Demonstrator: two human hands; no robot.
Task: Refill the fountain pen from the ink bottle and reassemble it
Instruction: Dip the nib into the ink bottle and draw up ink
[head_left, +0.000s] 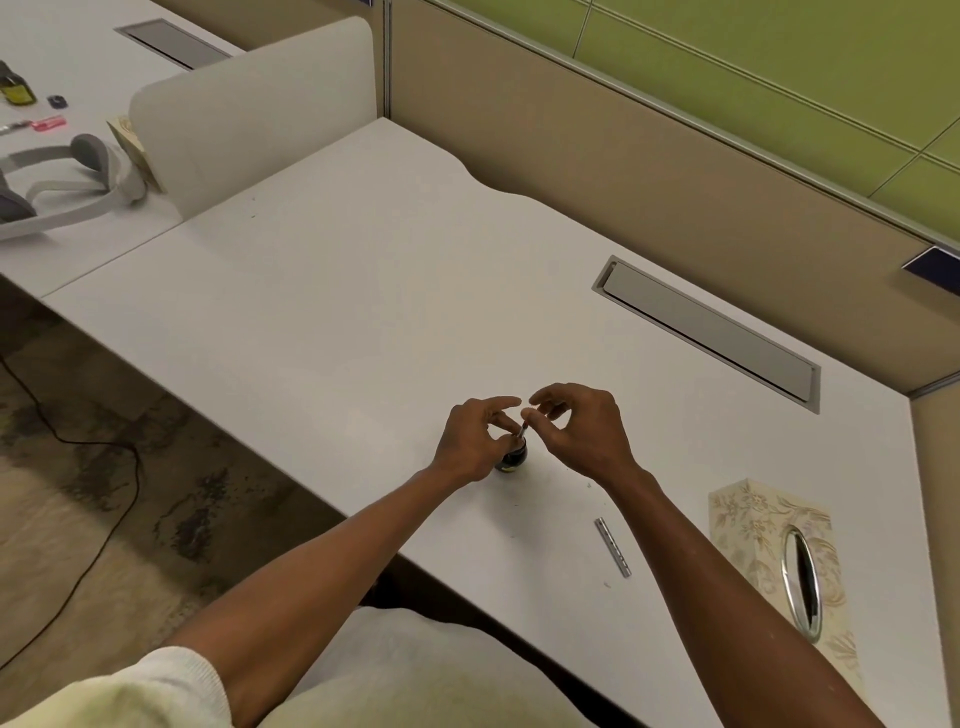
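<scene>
Two hands meet over a small ink bottle on the white counter (363, 291).

Nearest, below and to the right of the right hand (587, 434), a slim silver pen barrel (613, 547) lies flat on the counter, apart from both hands; a patterned tissue box (753, 525) sits further right. The left hand (470, 441) curls around the dark ink bottle (514, 456), thumb and fingers touching its top, forefinger raised. The right hand pinches a thin pen section (522, 430) between thumb and forefinger — the other fingers loosely spread — with its lower end at the bottle's mouth. Beyond the hands, far to the left, a grey headset (67, 182) rests on the neighbouring desk.
</scene>
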